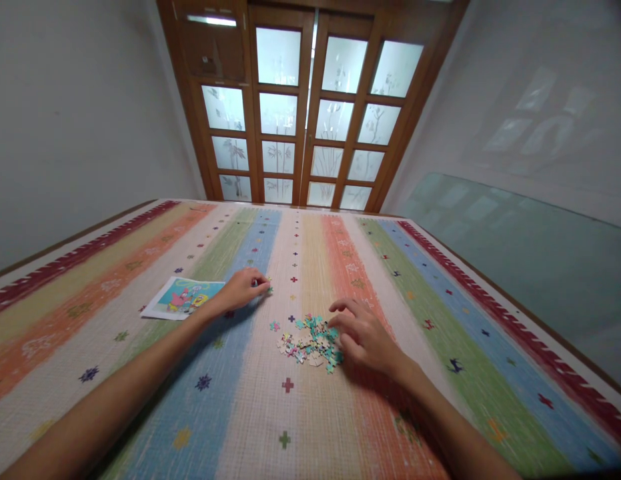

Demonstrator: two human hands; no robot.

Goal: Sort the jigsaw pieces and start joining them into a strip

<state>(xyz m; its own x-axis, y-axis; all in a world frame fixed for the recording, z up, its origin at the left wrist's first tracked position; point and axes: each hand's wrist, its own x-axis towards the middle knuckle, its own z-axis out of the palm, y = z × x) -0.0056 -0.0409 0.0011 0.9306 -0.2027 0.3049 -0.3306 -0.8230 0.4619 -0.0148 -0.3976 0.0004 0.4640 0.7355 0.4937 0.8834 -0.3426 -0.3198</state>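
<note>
- Far left: a printed cartoon picture card [183, 298] is laid flat on the striped mat [440, 373], just beside the left forearm.
- Left hand [240, 288]: it is stretched forward past the card, with thumb and fingertips drawn together on a small puzzle piece [268, 287]. Whether the piece is lifted or pressed to the mat cannot be told. One or two more specks are seen beside it, too small to read.
- Centre: a heap of puzzle pieces [310, 340], mostly teal and pale, is lying loose and jumbled.
- Right hand [363, 337]: the fingers are spread apart and curved, rested on the right edge of the heap, with nothing gripped.
- Progress, as judged: no joined section is visible anywhere, and only the few bits at the left hand are set apart from the heap. The work is judged barely begun, with nearly all pieces left unsorted.
</note>
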